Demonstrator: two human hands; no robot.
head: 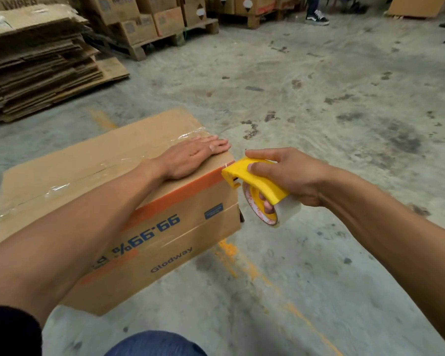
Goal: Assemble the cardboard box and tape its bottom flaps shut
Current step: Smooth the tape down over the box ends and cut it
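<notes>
While the left hand (190,156) presses flat, fingers straight, on the box (93,176), the right hand (290,173) grips the tape dispenser (257,181) just beyond those fingertips.

Dim, even light — warped, darkened edges

1. A cardboard box (129,201) sits upturned on a stained concrete floor (319,104), left of centre, clear tape (62,187) glinting across its closed flaps.
2. The left hand (193,156) presses flat on the box's right edge.
3. The right hand (290,173) grips a yellow tape dispenser (252,181) touching the box corner.
4. Flattened cartons (36,62) are stacked at upper left.
</notes>
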